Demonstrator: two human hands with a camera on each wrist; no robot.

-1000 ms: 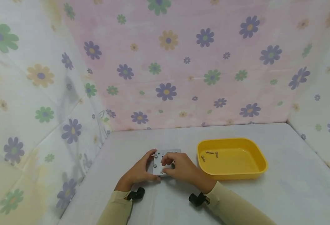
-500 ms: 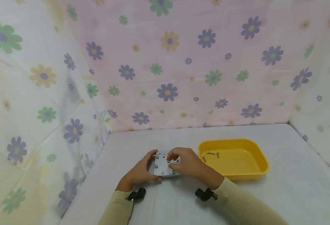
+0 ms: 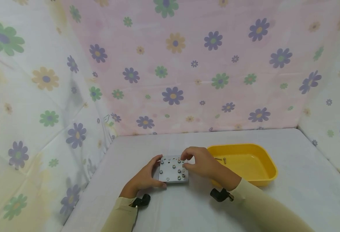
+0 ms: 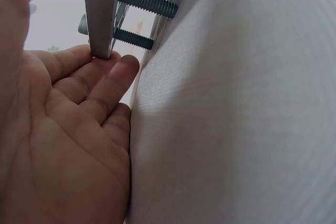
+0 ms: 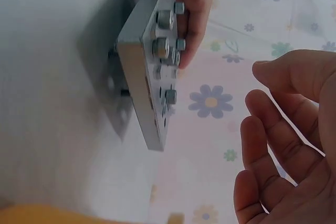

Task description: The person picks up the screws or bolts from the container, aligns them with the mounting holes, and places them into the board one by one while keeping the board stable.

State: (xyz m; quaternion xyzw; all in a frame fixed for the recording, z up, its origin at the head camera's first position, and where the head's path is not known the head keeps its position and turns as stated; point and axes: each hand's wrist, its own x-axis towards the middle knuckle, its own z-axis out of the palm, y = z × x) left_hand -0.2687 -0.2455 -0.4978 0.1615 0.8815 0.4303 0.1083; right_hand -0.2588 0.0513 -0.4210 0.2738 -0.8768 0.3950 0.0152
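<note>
A flat grey metal plate (image 3: 167, 170) is held at its left side by my left hand (image 3: 142, 177), thumb at the near corner and fingers at the far one. Several hex socket bolts (image 3: 174, 166) stand in it with their heads above the face. In the left wrist view, threaded bolt shanks (image 4: 147, 2) stick out below the plate (image 4: 100, 19). Over the plate's right edge hovers my right hand (image 3: 202, 162), fingers loosely bent. The right wrist view shows this hand (image 5: 289, 156) apart from the bolt heads (image 5: 165, 19), with nothing between its fingers.
To the right of the plate stands a yellow tray (image 3: 271, 167), partly behind my right hand and forearm. Small bolts (image 3: 224, 160) lie in its left part. A white cloth covers the table (image 3: 184, 206); a flowered curtain (image 3: 146, 58) surrounds it.
My right hand has moved right, from over the plate's middle to its right edge and nearer the tray, uncovering more bolt heads. My left hand keeps its hold.
</note>
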